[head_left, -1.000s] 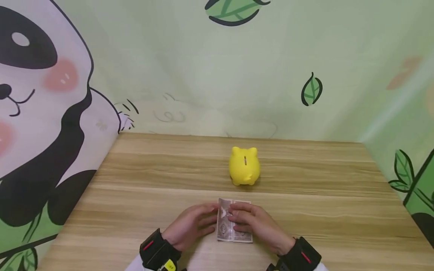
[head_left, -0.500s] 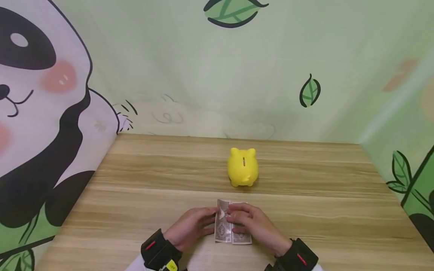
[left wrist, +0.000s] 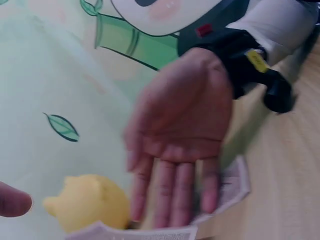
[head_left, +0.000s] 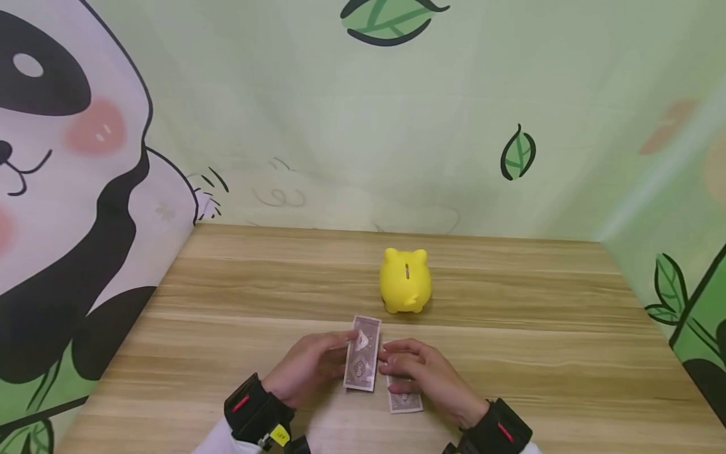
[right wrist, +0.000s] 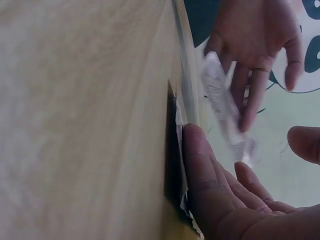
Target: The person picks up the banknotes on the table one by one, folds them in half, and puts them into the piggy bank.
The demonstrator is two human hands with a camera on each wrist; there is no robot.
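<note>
My left hand [head_left: 303, 366] holds a small greyish-purple banknote [head_left: 363, 356] by its left edge, with one fingertip over the front. In the left wrist view my thumb [left wrist: 14, 200] looks apart from the note. A second banknote [head_left: 406, 402] lies on the table, partly covered by my right hand [head_left: 439, 381]. That hand's fingers are relaxed and rest along the note, as the right wrist view shows with the fingertips beside its paper edge [right wrist: 181, 150]. The held note is blurred there. Beyond both hands stands a yellow piggy bank [head_left: 405, 282], slot upward.
The wooden table [head_left: 539, 353] runs back to a pale green wall cloth [head_left: 317, 113] printed with leaves. A large printed panda [head_left: 51, 164] covers the left side. Both wrists wear black straps [head_left: 258, 410].
My left hand has lifted the left banknote and drawn it left and slightly forward, apart from the other one. My right hand has barely moved.
</note>
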